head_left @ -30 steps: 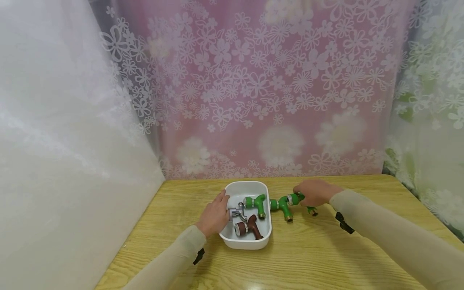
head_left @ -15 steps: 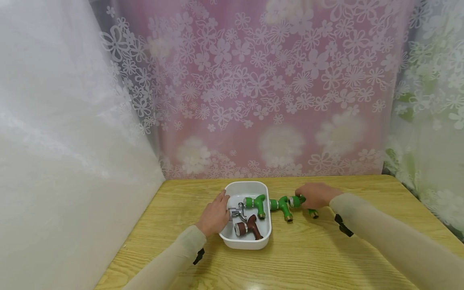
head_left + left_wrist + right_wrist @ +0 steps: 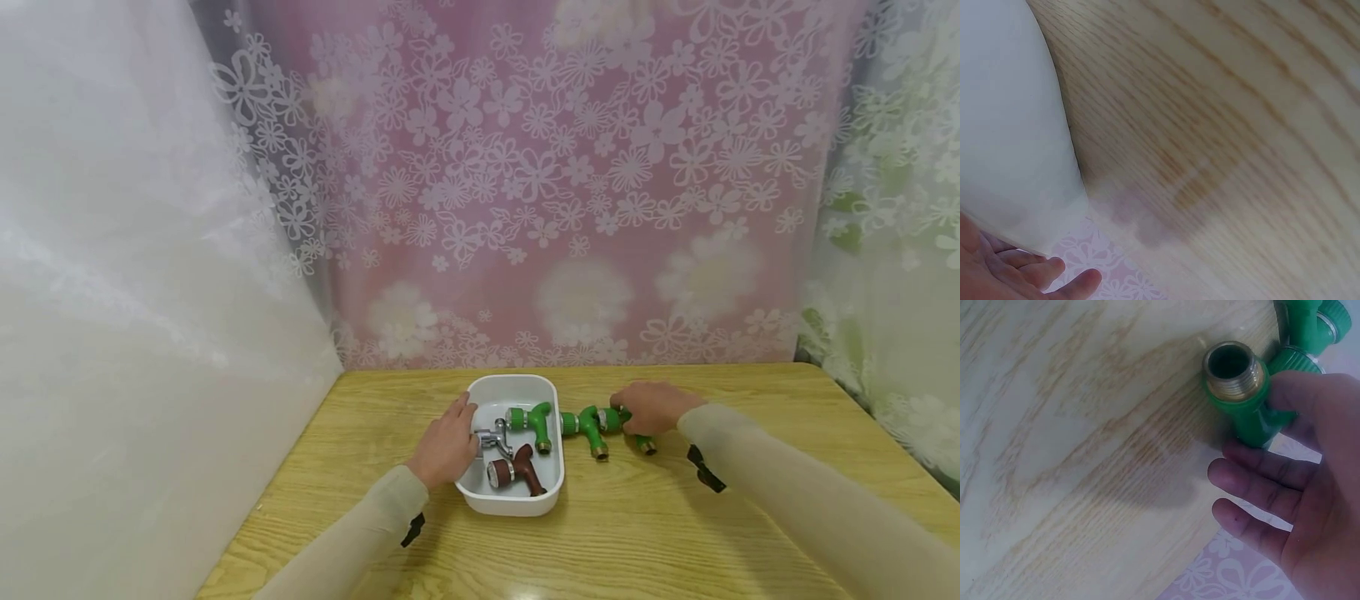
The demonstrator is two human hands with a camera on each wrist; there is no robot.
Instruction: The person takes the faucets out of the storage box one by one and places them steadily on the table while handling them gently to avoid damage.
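My left hand (image 3: pixel 447 446) grips the left rim of a white plastic tub (image 3: pixel 510 506), fingers along its outer side in the left wrist view. Inside the tub lie a green tap (image 3: pixel 539 426), a chrome tap (image 3: pixel 492 438) and a brown tap (image 3: pixel 525 472). To the tub's right, my right hand (image 3: pixel 655 407) pinches another green tap (image 3: pixel 1252 422) between thumb and forefinger, its other fingers loosely bent. That tap's threaded brass end faces the right wrist camera. Between it and the tub lies one more green tap (image 3: pixel 592 431), close against both.
A wood-grain table (image 3: pixel 615 533) carries everything. Pink flowered sheeting (image 3: pixel 570 208) hangs behind its far edge. White sheeting (image 3: pixel 150 250) closes off the left side, and flowered translucent sheeting (image 3: pixel 885 250) hangs on the right.
My right hand has lowered slightly toward me with the green tap, whose brass end has shifted a little nearer. The left hand and the tub stay in place.
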